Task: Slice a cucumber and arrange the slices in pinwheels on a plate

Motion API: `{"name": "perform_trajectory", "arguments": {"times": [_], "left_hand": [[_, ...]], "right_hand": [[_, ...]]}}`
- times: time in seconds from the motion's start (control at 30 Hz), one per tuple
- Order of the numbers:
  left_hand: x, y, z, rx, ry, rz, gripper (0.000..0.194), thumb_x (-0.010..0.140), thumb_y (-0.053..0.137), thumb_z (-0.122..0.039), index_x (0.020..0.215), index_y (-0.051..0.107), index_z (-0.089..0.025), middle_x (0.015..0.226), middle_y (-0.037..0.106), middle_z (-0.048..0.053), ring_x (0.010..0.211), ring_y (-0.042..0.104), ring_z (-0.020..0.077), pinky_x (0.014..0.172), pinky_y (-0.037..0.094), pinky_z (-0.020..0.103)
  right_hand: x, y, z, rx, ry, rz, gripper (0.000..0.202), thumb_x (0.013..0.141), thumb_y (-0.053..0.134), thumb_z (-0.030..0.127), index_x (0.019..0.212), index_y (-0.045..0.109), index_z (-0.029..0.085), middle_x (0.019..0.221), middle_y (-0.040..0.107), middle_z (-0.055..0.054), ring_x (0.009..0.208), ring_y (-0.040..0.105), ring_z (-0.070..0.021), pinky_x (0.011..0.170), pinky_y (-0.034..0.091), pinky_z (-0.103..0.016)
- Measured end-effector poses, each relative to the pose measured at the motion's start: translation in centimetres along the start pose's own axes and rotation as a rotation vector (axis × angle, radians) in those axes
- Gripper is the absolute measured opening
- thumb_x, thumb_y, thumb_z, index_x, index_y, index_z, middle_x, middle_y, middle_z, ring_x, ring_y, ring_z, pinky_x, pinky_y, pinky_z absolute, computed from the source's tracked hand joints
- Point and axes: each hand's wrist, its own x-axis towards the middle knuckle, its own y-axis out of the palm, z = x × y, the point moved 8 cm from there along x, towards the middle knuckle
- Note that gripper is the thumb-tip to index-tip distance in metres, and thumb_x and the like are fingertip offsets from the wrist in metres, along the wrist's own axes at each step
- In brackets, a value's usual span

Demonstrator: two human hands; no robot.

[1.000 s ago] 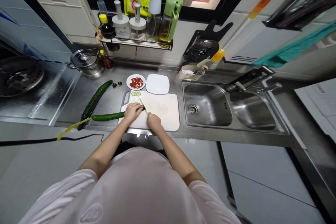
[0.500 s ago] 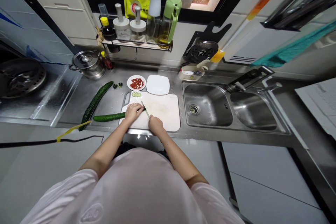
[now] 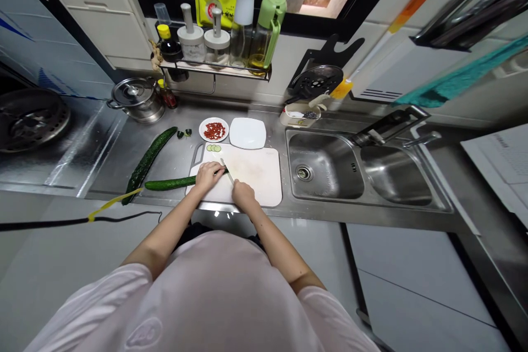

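On the white cutting board [image 3: 259, 176], my left hand [image 3: 209, 176] is closed over the right part of a green cucumber [image 3: 171, 183], whose other end reaches past the board's left edge. My right hand [image 3: 243, 194] grips the handle of a knife [image 3: 228, 170]. The blade stands at the cucumber's right end, close beside my left fingertips. Several cucumber slices [image 3: 213, 148] lie at the board's upper left corner. A second, whole cucumber [image 3: 150, 159] rests on the steel counter to the left, with small dark green end pieces [image 3: 184, 133] near its top.
Behind the board are a plate of chopped red pieces [image 3: 214, 130] and a white square plate [image 3: 248, 133]. A lidded pot [image 3: 138, 100] stands back left. The double sink [image 3: 325, 165] is at right, and a rack [image 3: 214, 69] of bottles and jars hangs above.
Both hands keep almost the same pose on the cucumber and knife. The whole view has shifted very slightly.
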Motion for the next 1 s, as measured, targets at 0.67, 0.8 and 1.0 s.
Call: {"name": "perform_trajectory", "arguments": {"times": [0.67, 0.8, 1.0], "left_hand": [[0.0, -0.2, -0.1, 0.01, -0.009, -0.01, 0.022, 0.091, 0.05, -0.034, 0.096, 0.069, -0.025, 0.102, 0.069, 0.004, 0.097, 0.06, 0.0209, 0.088, 0.04, 0.036], [0.0, -0.2, -0.1, -0.002, -0.013, -0.019, 0.022, 0.091, 0.051, -0.034, 0.097, 0.07, -0.026, 0.102, 0.069, 0.004, 0.098, 0.06, 0.0207, 0.089, 0.04, 0.036], [0.1, -0.1, 0.0, -0.016, -0.026, -0.02, 0.021, 0.09, 0.052, -0.033, 0.098, 0.07, -0.026, 0.103, 0.07, 0.004, 0.099, 0.06, 0.0212, 0.09, 0.041, 0.037]], "right_hand": [[-0.6, 0.6, -0.4, -0.009, 0.007, -0.028, 0.026, 0.09, 0.039, 0.012, 0.112, 0.052, 0.014, 0.103, 0.067, -0.016, 0.098, 0.065, -0.0247, 0.076, 0.047, -0.032], [-1.2, 0.9, -0.8, -0.018, 0.015, -0.033, 0.024, 0.092, 0.038, 0.013, 0.111, 0.052, 0.015, 0.102, 0.067, -0.015, 0.095, 0.065, -0.0237, 0.076, 0.047, -0.031], [-2.0, 1.4, -1.4, -0.02, 0.014, -0.017, 0.023, 0.09, 0.04, 0.012, 0.11, 0.052, 0.014, 0.1, 0.067, -0.015, 0.094, 0.066, -0.0241, 0.074, 0.047, -0.031]]}}
